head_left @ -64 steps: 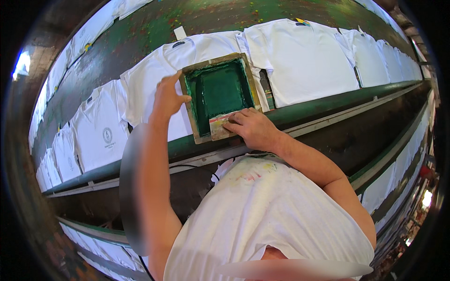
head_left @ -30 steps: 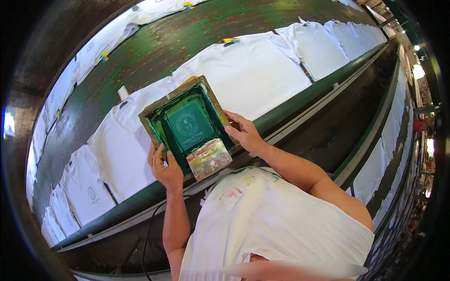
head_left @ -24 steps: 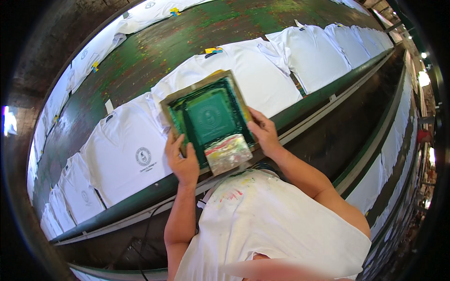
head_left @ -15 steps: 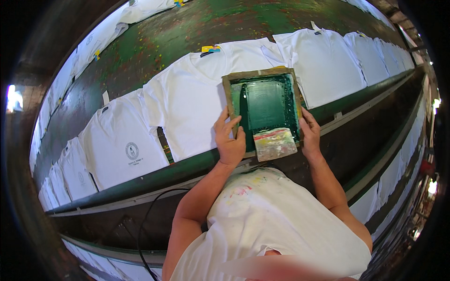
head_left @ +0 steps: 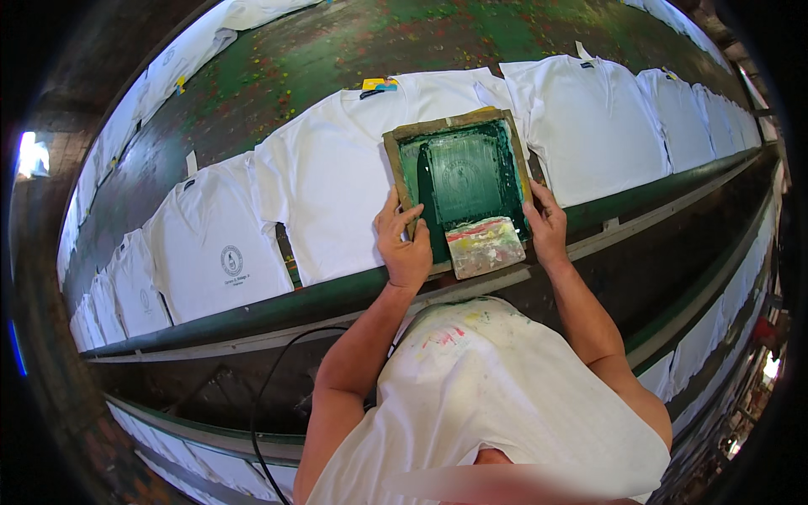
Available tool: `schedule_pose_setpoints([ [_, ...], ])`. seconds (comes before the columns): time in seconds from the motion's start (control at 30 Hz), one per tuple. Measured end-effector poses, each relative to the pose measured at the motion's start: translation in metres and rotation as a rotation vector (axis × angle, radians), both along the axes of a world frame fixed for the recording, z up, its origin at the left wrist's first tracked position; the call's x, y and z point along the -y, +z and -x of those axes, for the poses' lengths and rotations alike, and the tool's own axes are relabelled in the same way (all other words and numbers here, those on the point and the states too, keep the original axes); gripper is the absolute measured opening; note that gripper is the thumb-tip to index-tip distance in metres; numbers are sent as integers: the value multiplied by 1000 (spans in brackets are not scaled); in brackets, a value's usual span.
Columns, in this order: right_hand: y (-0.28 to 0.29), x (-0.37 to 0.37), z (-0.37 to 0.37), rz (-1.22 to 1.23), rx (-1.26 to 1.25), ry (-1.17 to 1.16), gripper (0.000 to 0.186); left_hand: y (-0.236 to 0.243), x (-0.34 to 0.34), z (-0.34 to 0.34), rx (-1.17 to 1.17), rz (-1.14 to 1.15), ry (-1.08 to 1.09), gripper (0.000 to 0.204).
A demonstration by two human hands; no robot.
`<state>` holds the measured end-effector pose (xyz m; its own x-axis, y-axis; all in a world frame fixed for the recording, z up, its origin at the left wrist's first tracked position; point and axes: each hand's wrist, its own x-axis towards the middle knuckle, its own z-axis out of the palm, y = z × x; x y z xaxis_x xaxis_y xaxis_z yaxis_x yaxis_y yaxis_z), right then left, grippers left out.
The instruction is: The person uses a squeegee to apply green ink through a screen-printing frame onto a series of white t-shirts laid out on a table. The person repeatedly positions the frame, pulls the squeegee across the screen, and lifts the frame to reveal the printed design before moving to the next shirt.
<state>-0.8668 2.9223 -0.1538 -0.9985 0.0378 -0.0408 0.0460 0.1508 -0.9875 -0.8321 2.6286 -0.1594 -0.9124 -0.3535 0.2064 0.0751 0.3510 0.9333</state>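
A screen printing frame (head_left: 390, 159) with wooden sides and green mesh lies over the right part of a white T-shirt (head_left: 334, 181). My left hand (head_left: 406, 244) grips its left side near the lower corner, with the fingers spread along the wood. On the opposite side my right hand (head_left: 545, 220) holds the frame's lower right edge. A paint-smeared squeegee (head_left: 486, 248) rests in the frame's near end, its handle sticking out over the near edge; neither hand grips it. Dark ink borders the mesh, and a faint round design shows through.
To the left lies a T-shirt with a dark round print (head_left: 231, 261); to the right lies a plain T-shirt (head_left: 587, 126). Both are on a long green, paint-spotted table (head_left: 328, 46). A wooden rail (head_left: 311, 337) runs along its near edge. A black cable (head_left: 257, 404) hangs at lower left.
In the picture the frame has shifted slightly left and tilted a little, with both hands still on it. The squeegee has gone along with it.
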Motion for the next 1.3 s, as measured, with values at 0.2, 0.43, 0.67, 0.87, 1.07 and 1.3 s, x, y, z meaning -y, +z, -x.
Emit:
schedule_pose_setpoints([
  [0.2,0,2,4,-58,-50,13,50,-4,-2,2,2,-7,6,34],
  [0.43,0,3,8,-82,-16,40,56,-10,-1,2,-14,-13,21,35],
  [0.67,-2,-1,8,-136,-45,116,62,-18,1,2,44,-160,28,32],
  [0.87,-6,-4,10,-282,-75,110,67,-20,0,3,48,-147,26,29],
  [1.07,-14,-2,9,-288,-115,82,69,-18,1,2,53,-188,13,28],
  [1.3,-4,-3,18,-39,58,50,55,-16,2,4,87,-180,10,27],
])
